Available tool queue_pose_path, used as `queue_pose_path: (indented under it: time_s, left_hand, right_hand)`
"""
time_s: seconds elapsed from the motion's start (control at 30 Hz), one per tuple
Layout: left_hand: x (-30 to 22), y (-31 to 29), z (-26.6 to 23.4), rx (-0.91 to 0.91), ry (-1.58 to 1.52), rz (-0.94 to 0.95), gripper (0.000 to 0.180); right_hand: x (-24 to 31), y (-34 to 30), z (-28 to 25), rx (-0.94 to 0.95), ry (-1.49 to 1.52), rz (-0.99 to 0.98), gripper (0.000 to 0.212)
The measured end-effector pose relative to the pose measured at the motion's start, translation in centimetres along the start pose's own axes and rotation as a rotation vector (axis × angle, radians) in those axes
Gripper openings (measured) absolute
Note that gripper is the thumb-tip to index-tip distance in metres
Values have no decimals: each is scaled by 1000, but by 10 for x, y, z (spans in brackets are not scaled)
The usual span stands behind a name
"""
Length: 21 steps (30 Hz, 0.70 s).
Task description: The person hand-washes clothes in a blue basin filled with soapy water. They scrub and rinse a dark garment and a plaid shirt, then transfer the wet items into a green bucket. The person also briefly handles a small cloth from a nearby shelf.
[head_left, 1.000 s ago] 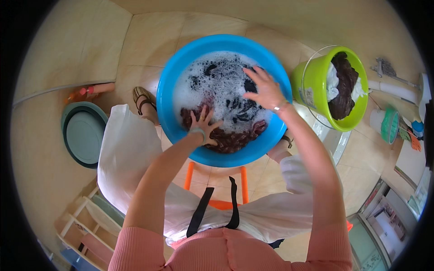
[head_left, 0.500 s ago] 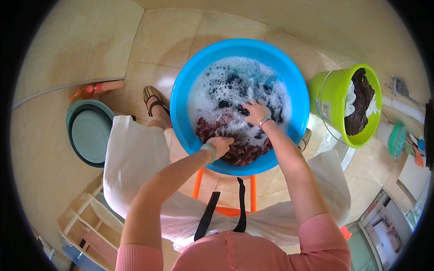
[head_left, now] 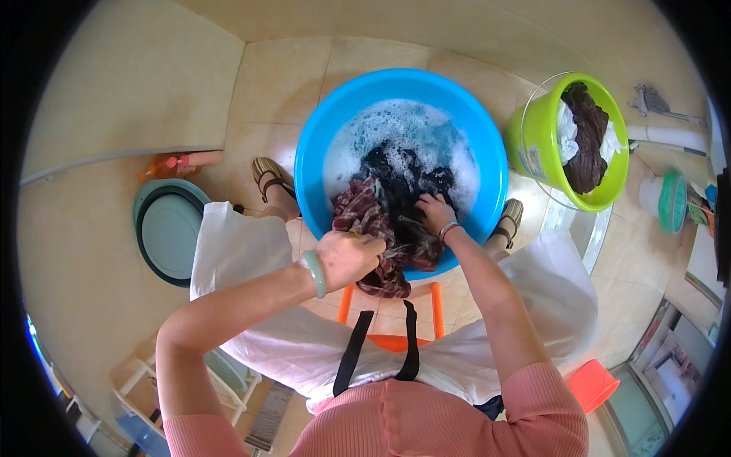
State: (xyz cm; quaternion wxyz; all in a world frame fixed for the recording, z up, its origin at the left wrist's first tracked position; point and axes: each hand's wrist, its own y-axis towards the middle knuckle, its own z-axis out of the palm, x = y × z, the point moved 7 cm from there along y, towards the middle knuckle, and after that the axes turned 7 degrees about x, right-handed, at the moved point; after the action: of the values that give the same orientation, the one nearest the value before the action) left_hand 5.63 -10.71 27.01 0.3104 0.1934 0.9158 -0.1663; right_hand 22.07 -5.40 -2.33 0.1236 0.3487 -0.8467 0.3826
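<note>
A round blue basin (head_left: 496,152) of foamy water stands before me between my feet. My left hand (head_left: 350,257), a pale green bangle at its wrist, is closed on a reddish-brown patterned cloth (head_left: 359,207) at the basin's near rim. Part of this wet cloth is raised, and a fold hangs over the rim. Dark wet cloth (head_left: 400,174) lies bunched in the suds just beyond. On its right side rests my right hand (head_left: 435,213), fingers bent into the fabric; their tips are partly hidden.
At the right, a tilted lime-green bucket (head_left: 525,137) holds dark brown and white cloth. Grey-green basins (head_left: 169,232) lie at the left. An orange stool (head_left: 437,308) stands under the blue basin's near side. A white rack (head_left: 137,385) is at lower left, an orange container (head_left: 594,387) at lower right.
My left hand has pulled the reddish-brown cloth up and toward me, over the near rim. The right hand has moved nearer. More dark cloth shows above the foam, and the view has shifted.
</note>
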Motion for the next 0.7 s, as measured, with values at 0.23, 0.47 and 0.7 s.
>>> queue_pose_path:
  time_s: [0.23, 0.47, 0.7]
  left_hand:
    - [-40, 4, -101, -167, -192, -112, 8]
    - [-22, 11, -113, -326, -480, -253, 10]
    - [136, 7, 2, -410, -1009, -555, 8]
  right_hand:
    - [26, -31, 2, 90, -188, 64, 46]
    - [45, -61, -29, 217, 1604, -307, 35]
    - [-6, -40, -86, -409, 2048, -41, 30]
